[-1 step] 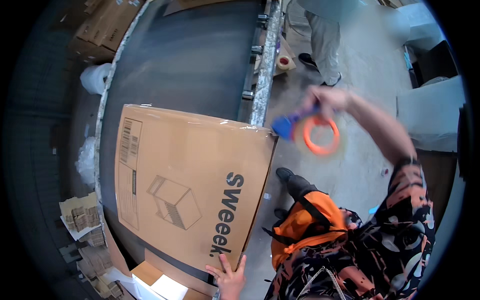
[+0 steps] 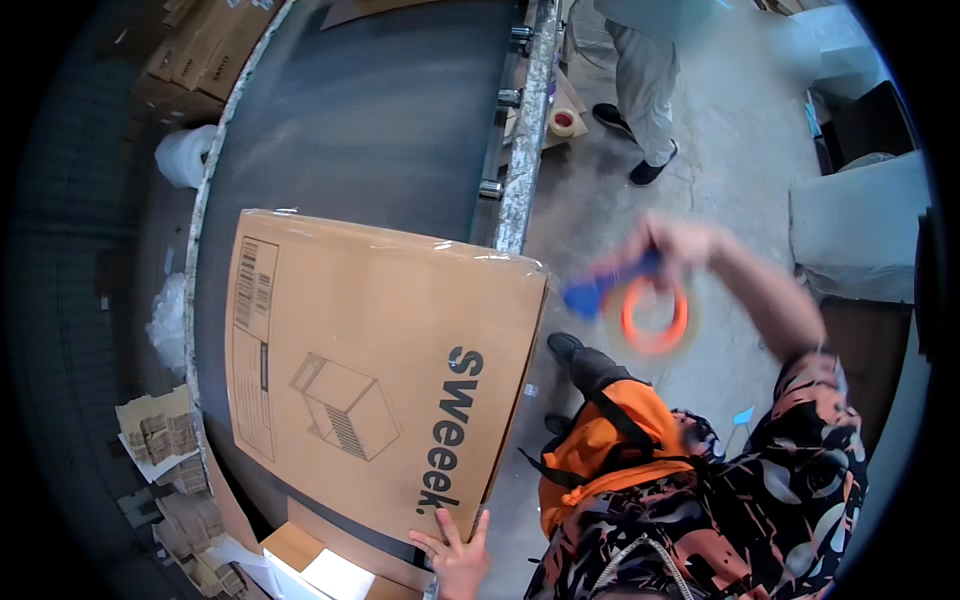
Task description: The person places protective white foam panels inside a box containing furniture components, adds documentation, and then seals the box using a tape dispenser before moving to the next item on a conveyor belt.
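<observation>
A large brown cardboard box [image 2: 340, 320] lies on the dark conveyor belt, printed with a line drawing of furniture and a barcode label. Clear tape shows along its far edge. My left hand [image 2: 458, 558] rests on its near right corner, fingers spread. Off the box's right side, over the floor, my right hand [image 2: 672, 248] grips a tape dispenser with a blue head [image 2: 590, 297] and an orange-cored roll [image 2: 655, 315]. The dispenser is apart from the box and blurred by motion.
A metal rail [image 2: 522, 170] edges the belt, with a tape roll [image 2: 562, 122] beside it. Another person's legs [image 2: 645, 90] stand beyond. An open carton [image 2: 300, 535] is at the near end. Stacked boxes [image 2: 215, 55] and folded cardboard [image 2: 160, 430] line the left.
My right hand and the tape dispenser have moved nearer to me and slightly right, away from the box's far right corner. My left hand stays on the box.
</observation>
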`<state>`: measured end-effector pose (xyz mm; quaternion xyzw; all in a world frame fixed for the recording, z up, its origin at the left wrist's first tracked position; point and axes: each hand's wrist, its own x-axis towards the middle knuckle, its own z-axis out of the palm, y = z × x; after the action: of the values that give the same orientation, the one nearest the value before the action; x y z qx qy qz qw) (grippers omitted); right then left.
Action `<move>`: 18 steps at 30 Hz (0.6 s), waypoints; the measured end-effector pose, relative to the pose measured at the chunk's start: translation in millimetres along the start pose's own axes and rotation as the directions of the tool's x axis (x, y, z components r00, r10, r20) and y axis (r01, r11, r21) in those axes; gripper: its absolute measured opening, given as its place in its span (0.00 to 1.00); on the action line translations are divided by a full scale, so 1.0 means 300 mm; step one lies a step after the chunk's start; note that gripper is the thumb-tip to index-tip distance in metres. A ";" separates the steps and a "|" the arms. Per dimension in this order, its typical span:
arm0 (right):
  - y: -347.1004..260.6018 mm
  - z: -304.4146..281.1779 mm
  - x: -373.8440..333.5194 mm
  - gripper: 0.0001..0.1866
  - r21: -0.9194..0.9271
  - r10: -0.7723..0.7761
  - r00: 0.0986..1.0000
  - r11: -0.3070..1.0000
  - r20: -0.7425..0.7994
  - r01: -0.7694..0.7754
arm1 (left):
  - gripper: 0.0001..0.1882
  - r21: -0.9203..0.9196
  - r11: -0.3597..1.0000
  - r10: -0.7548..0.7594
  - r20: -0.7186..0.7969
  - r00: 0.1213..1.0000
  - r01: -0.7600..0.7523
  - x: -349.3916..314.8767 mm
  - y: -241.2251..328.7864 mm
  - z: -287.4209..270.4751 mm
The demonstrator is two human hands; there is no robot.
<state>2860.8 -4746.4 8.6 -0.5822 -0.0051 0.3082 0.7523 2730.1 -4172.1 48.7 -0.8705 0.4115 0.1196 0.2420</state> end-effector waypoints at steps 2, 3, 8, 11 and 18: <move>0.145 0.359 -0.079 0.27 0.325 -0.036 0.988 0.942 -0.151 0.084 | 0.33 0.056 0.998 0.007 -0.015 1.000 -0.006 0.005 0.001 -0.012; 0.194 0.511 -0.086 0.29 0.347 -0.061 0.966 0.926 -0.252 0.149 | 0.33 0.069 0.997 0.026 -0.007 1.000 -0.025 0.011 -0.021 -0.026; 0.303 0.771 0.021 0.34 -0.004 -0.322 0.746 0.919 -0.583 0.393 | 0.21 -0.490 0.847 0.288 0.100 0.953 -0.205 0.459 -0.203 -0.500; 0.255 0.812 0.033 0.35 0.134 -0.225 0.751 0.913 -0.621 0.384 | 0.17 -0.066 0.611 0.685 -0.456 0.568 -0.789 0.870 -0.096 -0.728; 0.303 0.827 0.035 0.38 0.075 -0.280 0.689 0.896 -0.669 0.437 | 0.25 0.374 0.422 0.829 0.209 0.519 -0.826 1.278 0.045 -0.690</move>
<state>2736.7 -4512.9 5.0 -0.5488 0.1738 -0.0654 0.8150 2964.1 -4539.7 64.9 -0.4795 0.8012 0.1262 0.3350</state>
